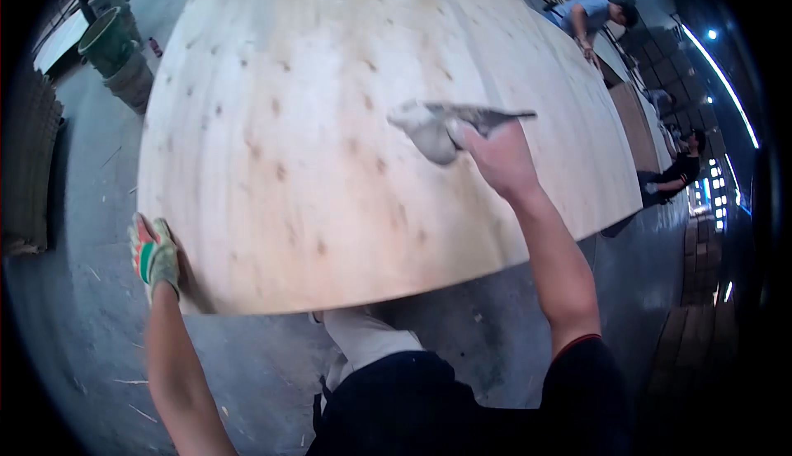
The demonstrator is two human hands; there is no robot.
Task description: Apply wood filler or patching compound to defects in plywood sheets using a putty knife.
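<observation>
A large pale plywood sheet (346, 208) with knots and darker streaks fills the middle of the head view. My left hand (155, 258), in a pale glove with orange and green patches, grips its left edge near the near corner. My right hand (503, 159), bare, holds a flat metal putty knife (511, 114) carrying a lump of greyish filler (429, 136) over the sheet's right half.
Green and grey buckets (106, 43) stand left on the concrete floor (91, 307). Stacked sheets (29, 175) line the far left. A person (586, 10) bends at the sheet's far right edge; another in dark clothing (676, 167) is farther right. My legs (371, 332) show below the sheet.
</observation>
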